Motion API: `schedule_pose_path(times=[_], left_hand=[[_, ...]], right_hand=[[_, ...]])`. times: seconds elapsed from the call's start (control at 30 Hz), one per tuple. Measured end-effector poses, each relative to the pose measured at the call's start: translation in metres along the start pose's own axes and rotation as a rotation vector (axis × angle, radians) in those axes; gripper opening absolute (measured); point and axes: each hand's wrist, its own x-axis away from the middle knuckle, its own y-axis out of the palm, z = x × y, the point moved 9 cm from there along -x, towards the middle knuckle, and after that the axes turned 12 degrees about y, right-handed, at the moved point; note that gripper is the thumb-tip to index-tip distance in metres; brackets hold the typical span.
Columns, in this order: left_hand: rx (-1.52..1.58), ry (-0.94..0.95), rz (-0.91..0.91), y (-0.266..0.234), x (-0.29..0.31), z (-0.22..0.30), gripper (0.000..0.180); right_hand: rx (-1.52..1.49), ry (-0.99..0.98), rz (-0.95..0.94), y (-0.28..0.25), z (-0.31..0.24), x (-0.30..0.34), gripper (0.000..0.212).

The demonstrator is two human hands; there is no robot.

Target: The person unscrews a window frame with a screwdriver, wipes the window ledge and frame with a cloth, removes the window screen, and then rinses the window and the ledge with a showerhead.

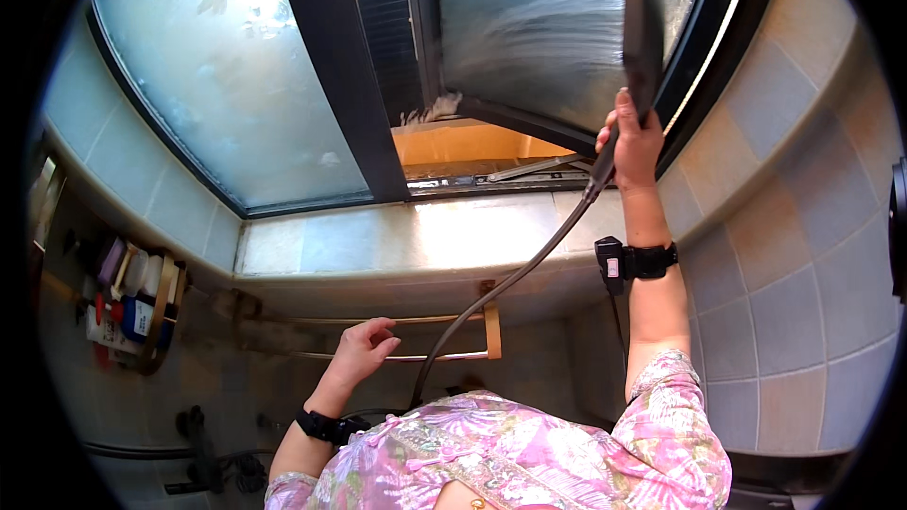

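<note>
My right hand (635, 144) is raised at the right, wrapped round the handle of a dark handheld shower head (643, 42). The head stands upright, its face turned left toward the frosted pane (529, 28) of a tilted-out window sash. Streaks of water run across that pane, and spray splashes off the sash's lower left corner. From the handle a grey shower hose (505, 283) curves down toward my body. My left hand (362, 351) hovers by the metal towel rail (378, 319), fingers loosely curled, thumb apart, holding nothing. Whether it touches the rail I cannot tell.
A second frosted pane (227, 76) stands at the left in a dark frame. Below the windows runs a tiled sill (359, 241). Several bottles (137, 316) crowd a wall rack at the left, above a dark tap fitting (198, 449). The tiled wall (784, 255) curves along the right.
</note>
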Motion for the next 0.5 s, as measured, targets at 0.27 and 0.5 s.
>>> schedule_pose_path(times=[0.27, 0.5], left_hand=[[-0.012, -0.058, 0.07, -0.01, 0.005, -0.002, 0.027], [0.025, -0.115, 0.174, -0.022, 0.017, -0.016, 0.028]], right_hand=[[-0.054, -0.305, -0.044, 0.063, -0.104, -0.019, 0.026], [-0.026, -0.388, -0.001, 0.076, -0.135, -0.038, 0.033]])
